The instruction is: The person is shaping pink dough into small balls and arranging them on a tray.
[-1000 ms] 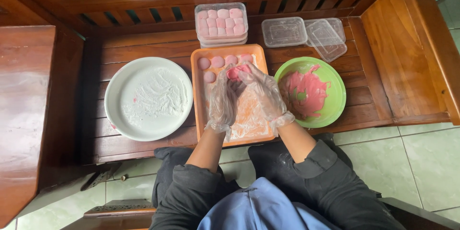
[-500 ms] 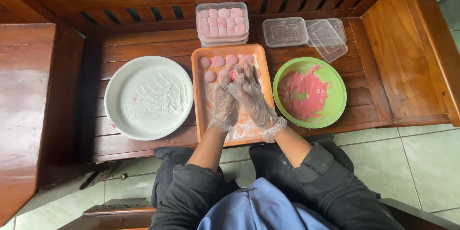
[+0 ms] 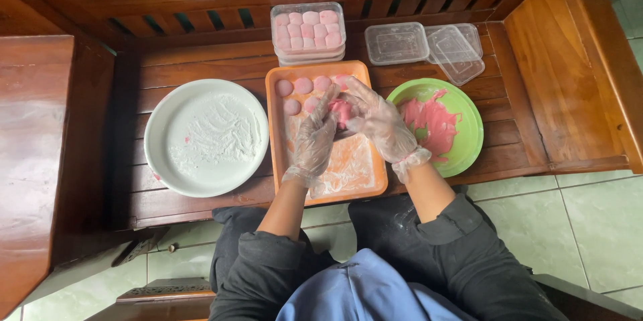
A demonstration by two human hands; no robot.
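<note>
Both my hands wear clear plastic gloves and meet over an orange tray dusted with white flour. Between them is a pink dough ball; my left hand cups it from the left and my right hand wraps it from the right. Several finished pink round pieces lie in rows at the tray's far end. A green bowl smeared with pink dough stands right of the tray.
A white plate of flour sits left of the tray. A stack of clear boxes filled with pink pieces stands behind it, with empty clear containers and lids to the right. Everything rests on a wooden bench.
My hands have shifted slightly toward the tray's far end while working the pink dough ball between them; the rest stays where it was.
</note>
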